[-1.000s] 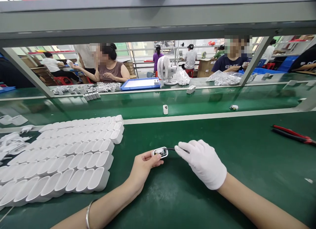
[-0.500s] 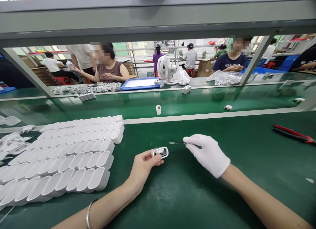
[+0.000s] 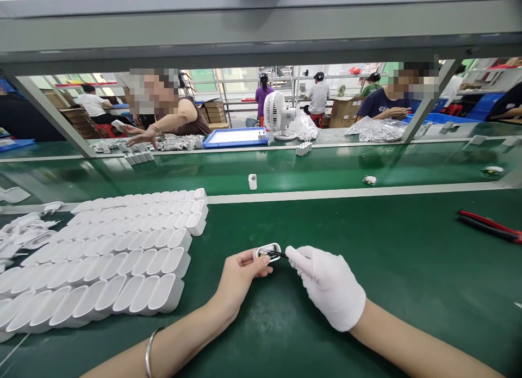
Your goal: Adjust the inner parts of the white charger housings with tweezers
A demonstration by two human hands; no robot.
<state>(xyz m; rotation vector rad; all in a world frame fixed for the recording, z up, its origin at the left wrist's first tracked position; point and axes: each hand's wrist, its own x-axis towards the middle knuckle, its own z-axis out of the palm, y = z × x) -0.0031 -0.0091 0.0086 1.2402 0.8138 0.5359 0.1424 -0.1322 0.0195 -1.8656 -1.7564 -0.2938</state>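
A small white housing (image 3: 277, 248) with electronic parts inside is pinched in my bare left hand (image 3: 240, 280), its open side facing me. My right hand (image 3: 330, 285), in a white glove, is closed on dark tweezers (image 3: 281, 254). The tweezer tips reach into the housing's opening, and what they touch inside is too small to tell. Left of my left hand, rows of white oval housings (image 3: 167, 292) lie on the green table.
Red-and-black pliers (image 3: 489, 225) lie at the right. White plastic parts (image 3: 24, 234) are heaped at the far left. Beyond the pale strip, one housing (image 3: 253, 182) and a small board (image 3: 370, 180) stand on the green belt. Co-workers sit behind a fan (image 3: 275, 114).
My right hand has moved left and down, bringing the tweezers into the housing. The housing and board on the belt have shifted left. A co-worker's arm now reaches over the parts across the belt.
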